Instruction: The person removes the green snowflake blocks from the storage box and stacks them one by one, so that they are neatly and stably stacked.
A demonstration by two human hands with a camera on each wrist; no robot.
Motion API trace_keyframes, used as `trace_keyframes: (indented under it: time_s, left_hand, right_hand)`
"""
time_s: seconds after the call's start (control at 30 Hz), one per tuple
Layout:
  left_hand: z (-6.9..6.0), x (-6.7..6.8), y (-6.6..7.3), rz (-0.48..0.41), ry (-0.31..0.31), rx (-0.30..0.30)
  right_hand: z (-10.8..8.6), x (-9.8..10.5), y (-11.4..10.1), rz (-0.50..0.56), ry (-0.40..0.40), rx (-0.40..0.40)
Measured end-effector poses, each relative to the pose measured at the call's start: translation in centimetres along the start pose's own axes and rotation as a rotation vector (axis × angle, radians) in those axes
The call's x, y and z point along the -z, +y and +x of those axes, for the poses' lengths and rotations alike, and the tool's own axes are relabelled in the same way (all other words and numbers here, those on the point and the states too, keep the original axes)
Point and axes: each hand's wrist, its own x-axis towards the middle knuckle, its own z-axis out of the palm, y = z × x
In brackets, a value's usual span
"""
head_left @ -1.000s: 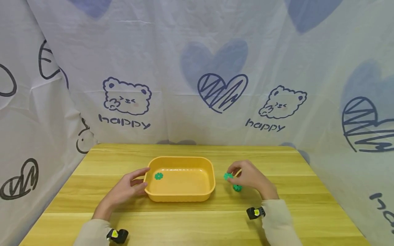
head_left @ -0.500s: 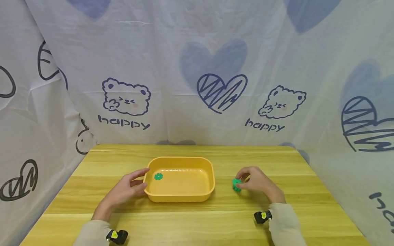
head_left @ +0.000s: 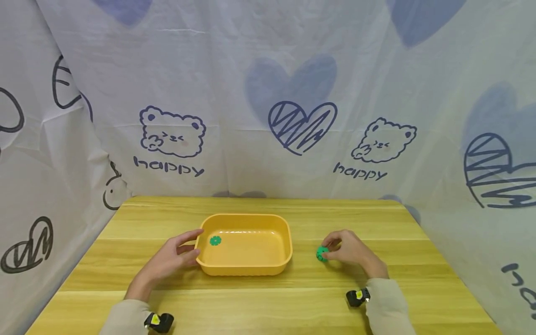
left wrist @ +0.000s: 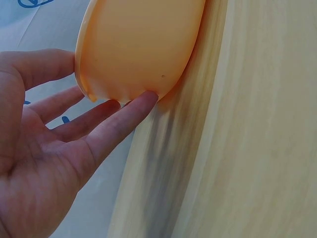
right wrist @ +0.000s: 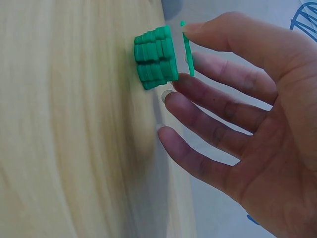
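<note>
My left hand (head_left: 177,253) is at the left end of a yellow-orange plastic tray (head_left: 243,270). In the left wrist view, this hand's fairly straight fingers touch the tray's outer end wall (left wrist: 138,49). One green snowflake disc (head_left: 215,240) lies flat inside the tray at its left. To the right of the tray, my right hand (head_left: 349,253) pinches a thin green snowflake disc (right wrist: 188,52) between thumb and forefinger. Just beneath it stands a short stack of several green snowflake discs (right wrist: 156,57); a narrow gap separates them in the right wrist view.
Tray and stack stand on a wood-grain table (head_left: 268,307). Behind it and at both sides hangs a pale cloth (head_left: 234,93) printed with hearts and bears. Each wrist carries a small black camera, such as the right-hand camera (head_left: 356,298).
My right hand has moved right and slightly nearer, bringing the pinched disc from beside the stack to just over it. The left hand and tray have stayed put.
</note>
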Motion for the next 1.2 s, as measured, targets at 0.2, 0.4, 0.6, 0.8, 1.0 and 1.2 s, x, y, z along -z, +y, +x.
trace_keyframes:
  time_s: [0.2, 0.4, 0.6, 0.8, 1.0, 1.2]
  left_hand:
    - [-0.01, -0.04, 0.04, 0.008, 0.001, 0.004]
    - [-0.04, -0.10, 0.18, 0.007, 0.003, 0.007]
    - [-0.06, -0.11, 0.21, 0.011, 0.004, 0.010]
    - [-0.03, -0.10, 0.15, 0.010, 0.005, 0.006]
    - [0.00, -0.10, 0.15, 0.012, 0.005, 0.003]
    - [-0.02, -0.08, 0.20, 0.006, 0.002, 0.000]
  right_hand:
    - [0.12, -0.20, 0.32, 0.002, -0.007, 0.008]
    - [0.24, -0.32, 0.43, -0.021, 0.004, 0.011]
    - [0.27, -0.48, 0.06, -0.036, 0.022, -0.010]
    - [0.31, -0.74, 0.03, -0.052, 0.037, -0.033]
    - [0.30, -0.86, 0.04, -0.056, 0.059, -0.071]
    - [0.23, -0.83, -0.03, -0.075, 0.070, -0.065]
